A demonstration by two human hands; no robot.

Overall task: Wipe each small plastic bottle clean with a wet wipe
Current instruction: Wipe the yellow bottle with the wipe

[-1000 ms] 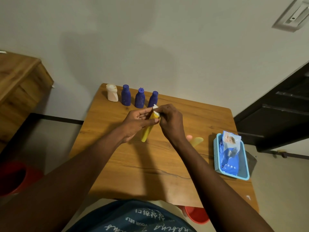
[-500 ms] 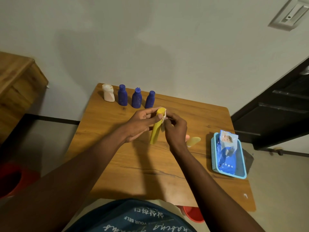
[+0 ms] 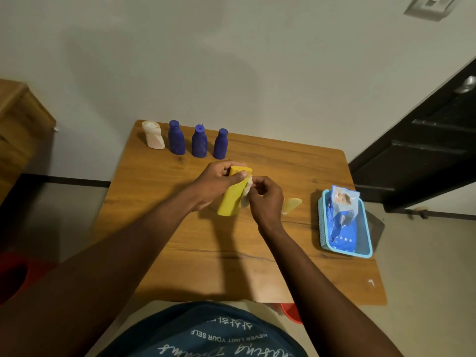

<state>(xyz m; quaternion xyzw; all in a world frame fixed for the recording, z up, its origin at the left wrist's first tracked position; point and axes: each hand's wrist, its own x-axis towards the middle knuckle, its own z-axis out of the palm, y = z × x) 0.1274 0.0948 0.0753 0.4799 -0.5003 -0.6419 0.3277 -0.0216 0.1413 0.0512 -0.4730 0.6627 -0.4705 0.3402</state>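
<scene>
Left hand (image 3: 216,182) grips yellow bottle (image 3: 233,195) top | right hand (image 3: 265,199) pinches wipe (image 3: 246,193) at its right side | axis near-upright, base toward person

Likely a room in a home: small wood-grain counter (image 3: 283,253) with its far edge against a bare painted wall (image 3: 231,60), dark panelled door (image 3: 425,150) to the right, switch plate (image 3: 432,3) above, wooden cabinet (image 3: 20,124) left, baby-wipes pack (image 3: 342,217) in a basket (image 3: 346,253) at the right edge.

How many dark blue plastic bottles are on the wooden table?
3, in a row along the far edge of the wooden table: left blue bottle beside the white plastic bottle, middle blue bottle, right blue bottle. None appears hidden.
</scene>
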